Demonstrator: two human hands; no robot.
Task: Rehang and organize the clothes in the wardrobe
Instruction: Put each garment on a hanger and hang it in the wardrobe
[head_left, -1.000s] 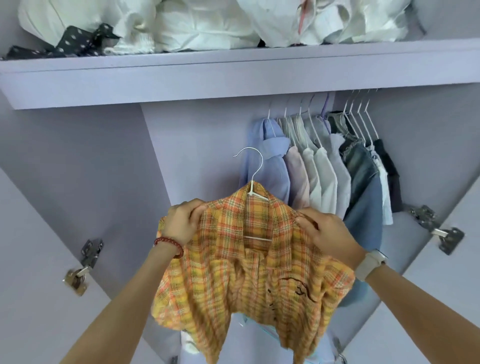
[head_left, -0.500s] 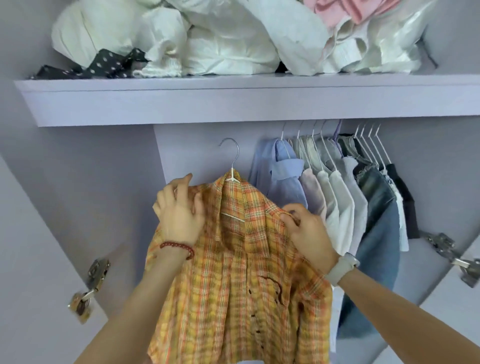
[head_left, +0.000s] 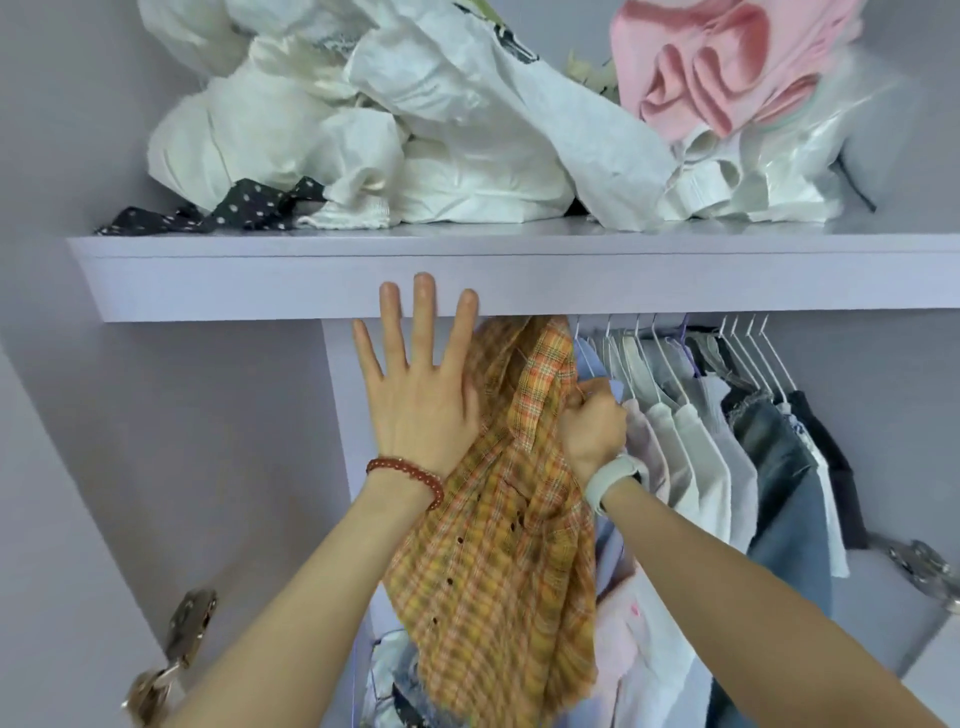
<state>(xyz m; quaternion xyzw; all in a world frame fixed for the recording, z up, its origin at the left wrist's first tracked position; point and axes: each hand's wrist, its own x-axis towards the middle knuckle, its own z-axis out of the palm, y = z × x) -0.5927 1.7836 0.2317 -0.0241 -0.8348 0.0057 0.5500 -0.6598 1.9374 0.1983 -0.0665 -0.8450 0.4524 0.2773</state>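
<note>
An orange and yellow plaid shirt (head_left: 498, 571) hangs high under the shelf, its top and hanger hook hidden behind the shelf's front edge. My right hand (head_left: 592, 426) grips the shirt's right shoulder in a fist. My left hand (head_left: 415, 384) is spread flat with straight fingers, its fingertips over the shelf front and its thumb side against the shirt's left edge. Right of the shirt, several shirts and denim pieces (head_left: 727, 457) hang on white wire hangers (head_left: 748, 348).
The lilac shelf (head_left: 675, 275) carries a pile of white crumpled clothes (head_left: 363, 130), a pink garment (head_left: 727, 62) and a black dotted cloth (head_left: 218, 210). Door hinges sit at lower left (head_left: 176, 654) and lower right (head_left: 930, 571). More clothes lie below the shirt (head_left: 395, 680).
Both hands lifted the plaid shirt up under the shelf, hiding its hook. My left hand let go of the shoulder and spread flat. The view tilted upward.
</note>
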